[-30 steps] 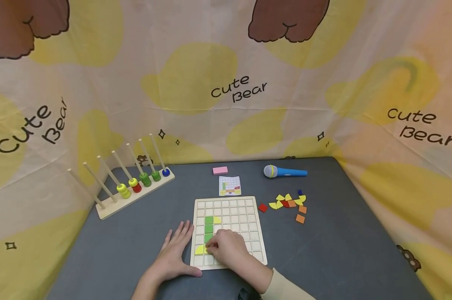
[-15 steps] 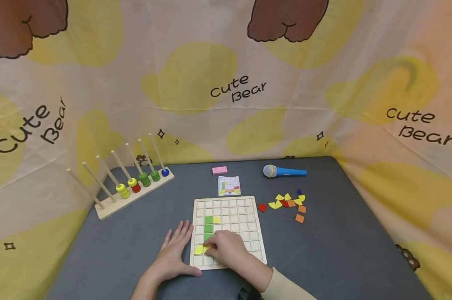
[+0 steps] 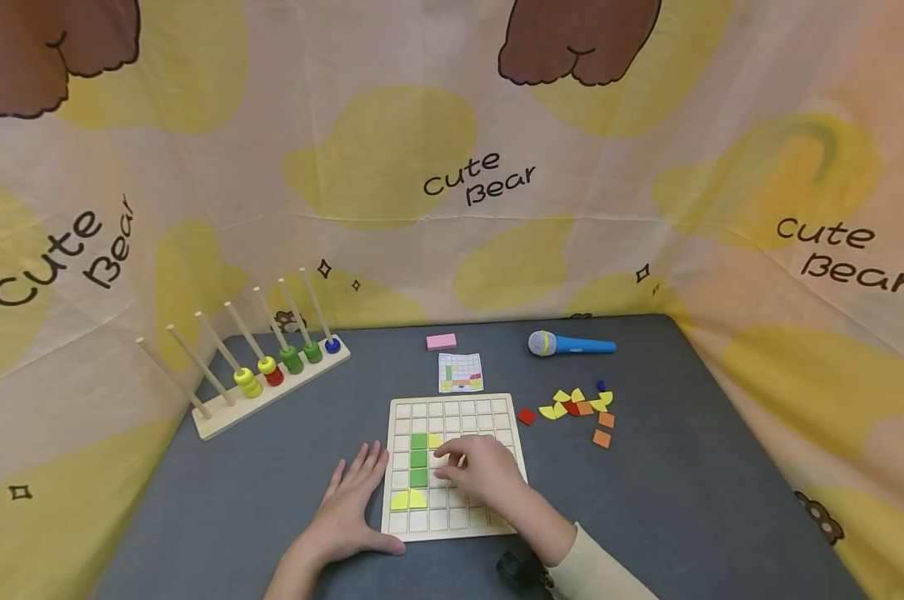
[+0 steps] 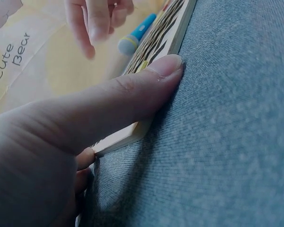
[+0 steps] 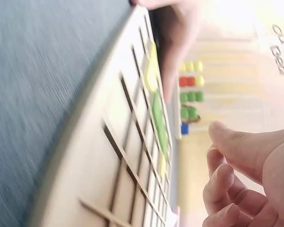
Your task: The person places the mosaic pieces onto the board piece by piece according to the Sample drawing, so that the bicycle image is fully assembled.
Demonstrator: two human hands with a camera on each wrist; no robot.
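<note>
A wooden grid board (image 3: 459,521) lies on the dark table. Three green squares (image 3: 418,459) form a column in its left part. Two yellow quarter-round pieces (image 3: 417,499) sit side by side below them, and another yellow piece (image 3: 435,440) is at the column's top right. My left hand (image 3: 347,510) has its fingers spread along the board's left edge, the thumb at the near left corner. Over the board hovers my right hand (image 3: 485,473), thumb and forefinger apart, with nothing between them. The right wrist view shows this right hand (image 5: 255,179) clear of the board, fingers loosely bent.
Loose yellow, orange (image 3: 601,438), red (image 3: 526,417) and blue pieces lie right of the board. Behind it are a small pattern card (image 3: 461,372) and a pink block (image 3: 441,342). A toy microphone (image 3: 579,344) lies back right; a peg abacus (image 3: 272,387) stands left.
My right hand has let go of the yellow piece below the green column and lifted up and to the right, uncovering it. The left hand stays at the board's edge.
</note>
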